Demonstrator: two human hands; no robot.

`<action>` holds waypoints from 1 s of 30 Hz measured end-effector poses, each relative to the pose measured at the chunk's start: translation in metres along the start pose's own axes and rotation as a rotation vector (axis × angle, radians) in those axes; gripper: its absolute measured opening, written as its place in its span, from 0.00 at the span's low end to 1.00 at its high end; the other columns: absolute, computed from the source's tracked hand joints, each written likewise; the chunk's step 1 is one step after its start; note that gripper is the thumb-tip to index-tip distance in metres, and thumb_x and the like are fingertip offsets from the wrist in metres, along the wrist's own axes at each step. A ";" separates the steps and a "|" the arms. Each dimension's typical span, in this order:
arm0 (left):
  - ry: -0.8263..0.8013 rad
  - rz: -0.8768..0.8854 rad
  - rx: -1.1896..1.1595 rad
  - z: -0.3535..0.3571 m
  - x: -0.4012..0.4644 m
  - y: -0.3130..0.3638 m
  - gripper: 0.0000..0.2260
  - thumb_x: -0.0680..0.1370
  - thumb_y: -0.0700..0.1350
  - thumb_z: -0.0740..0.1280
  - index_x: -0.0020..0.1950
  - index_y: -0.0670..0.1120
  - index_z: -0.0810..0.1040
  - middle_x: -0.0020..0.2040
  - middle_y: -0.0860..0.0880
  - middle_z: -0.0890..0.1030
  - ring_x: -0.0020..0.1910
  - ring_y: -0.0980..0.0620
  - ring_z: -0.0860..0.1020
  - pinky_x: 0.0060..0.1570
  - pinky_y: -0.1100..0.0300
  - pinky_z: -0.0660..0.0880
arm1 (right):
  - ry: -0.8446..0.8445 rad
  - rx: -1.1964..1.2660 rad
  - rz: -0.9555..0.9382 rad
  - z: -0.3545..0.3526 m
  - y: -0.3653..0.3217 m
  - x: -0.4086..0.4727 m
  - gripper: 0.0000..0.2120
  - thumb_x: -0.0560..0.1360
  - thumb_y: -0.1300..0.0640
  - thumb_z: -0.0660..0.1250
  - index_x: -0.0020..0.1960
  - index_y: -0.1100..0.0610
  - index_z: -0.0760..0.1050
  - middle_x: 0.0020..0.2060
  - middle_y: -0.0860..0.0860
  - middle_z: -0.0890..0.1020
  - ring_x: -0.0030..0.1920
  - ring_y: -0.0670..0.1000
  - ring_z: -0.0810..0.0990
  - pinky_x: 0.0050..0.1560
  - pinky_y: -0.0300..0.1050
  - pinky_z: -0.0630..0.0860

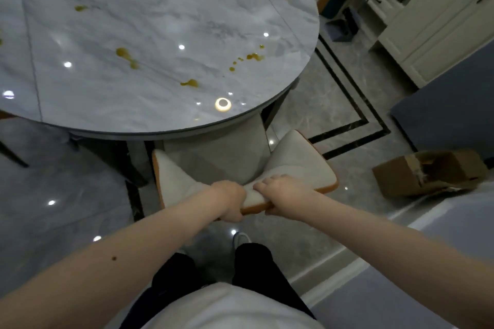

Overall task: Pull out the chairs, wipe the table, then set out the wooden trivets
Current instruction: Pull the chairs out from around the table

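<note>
Chair [227, 165]: pale upholstered seat and curved backrest with tan wooden edge, seat partly tucked under the near rim of the counter [160, 35]. Left hand [232, 201]: fingers curled round the top edge of the backrest, gripping it. Right hand [280, 196]: fingers over the same edge just beside the left, thumb beneath, gripping it. Counter: round, grey marble-patterned, glossy, marked with scattered yellow-brown stains [125, 55]. Cardboard box [427, 172]: open, lying on the tiled floor [307, 104] to the right, well apart from the chair. White cabinet [441, 21]: upper right. Wooden trivets: none visible in this view.
</note>
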State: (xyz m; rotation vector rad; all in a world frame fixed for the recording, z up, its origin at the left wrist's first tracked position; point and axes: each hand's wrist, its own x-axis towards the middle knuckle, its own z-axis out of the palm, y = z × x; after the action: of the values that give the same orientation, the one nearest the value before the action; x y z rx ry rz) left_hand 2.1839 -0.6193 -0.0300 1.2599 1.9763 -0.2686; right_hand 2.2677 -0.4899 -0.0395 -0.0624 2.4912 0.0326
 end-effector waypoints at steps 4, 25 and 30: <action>0.052 -0.108 -0.049 0.005 0.000 0.006 0.17 0.75 0.47 0.66 0.62 0.43 0.74 0.60 0.44 0.78 0.58 0.44 0.77 0.54 0.55 0.74 | 0.074 0.051 -0.143 0.009 0.021 -0.006 0.28 0.73 0.50 0.69 0.70 0.55 0.64 0.65 0.54 0.73 0.63 0.55 0.73 0.64 0.49 0.69; 0.240 -0.234 -0.077 0.035 0.011 0.011 0.20 0.75 0.58 0.65 0.60 0.46 0.73 0.58 0.45 0.78 0.57 0.44 0.77 0.55 0.52 0.73 | 0.164 0.157 -0.201 0.022 0.032 -0.004 0.25 0.73 0.49 0.70 0.66 0.57 0.69 0.59 0.55 0.78 0.60 0.56 0.76 0.59 0.47 0.69; 0.252 -0.218 -0.048 0.038 0.010 0.011 0.18 0.76 0.56 0.63 0.60 0.46 0.73 0.57 0.46 0.78 0.56 0.44 0.77 0.55 0.51 0.74 | 0.189 0.128 -0.277 0.018 0.034 -0.009 0.19 0.76 0.51 0.66 0.63 0.58 0.70 0.59 0.54 0.78 0.58 0.56 0.77 0.56 0.46 0.69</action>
State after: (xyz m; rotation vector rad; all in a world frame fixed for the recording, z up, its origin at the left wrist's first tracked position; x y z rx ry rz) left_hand 2.2096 -0.6280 -0.0606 1.0915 2.3267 -0.1739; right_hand 2.2836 -0.4552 -0.0481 -0.3705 2.6424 -0.2600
